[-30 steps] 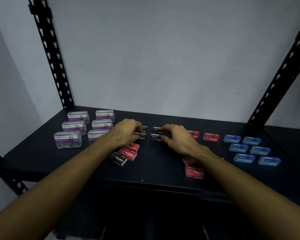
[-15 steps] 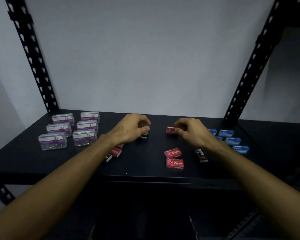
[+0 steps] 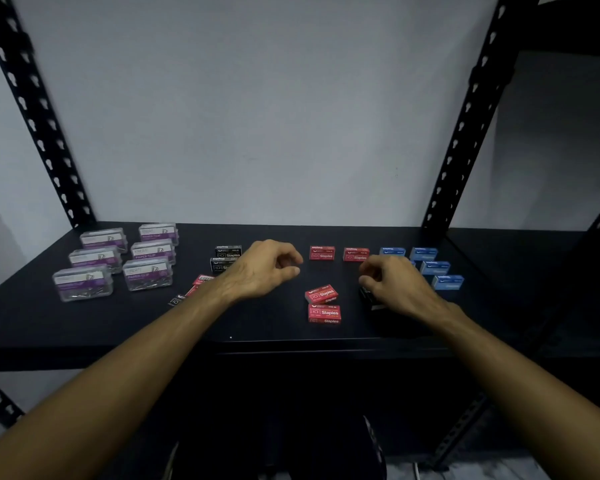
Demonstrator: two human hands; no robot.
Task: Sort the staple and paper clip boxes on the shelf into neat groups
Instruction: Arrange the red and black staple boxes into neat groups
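Note:
Several clear paper clip boxes (image 3: 148, 273) with purple labels stand grouped at the left of the black shelf (image 3: 274, 334). Two black staple boxes (image 3: 226, 253) sit just left of my left hand (image 3: 267, 268), which hovers with loosely curled fingers and holds nothing. Two red staple boxes (image 3: 322, 253) lie side by side at the back, and two more red boxes (image 3: 324, 313) lie nearer the front. My right hand (image 3: 399, 287) hovers with curled fingers over a lone black staple box (image 3: 369, 299), partly hiding it. Blue staple boxes (image 3: 435, 267) are grouped at the right.
A red box (image 3: 201, 280) and a black box (image 3: 176, 301) peek out from behind my left forearm. Perforated black uprights (image 3: 465, 133) stand at the shelf's back corners, against a grey wall. The shelf's front edge runs below the boxes.
My right hand set its red box down in the back row beside the other and drew back over the lone black box. My left hand let go of the black boxes and shifted right.

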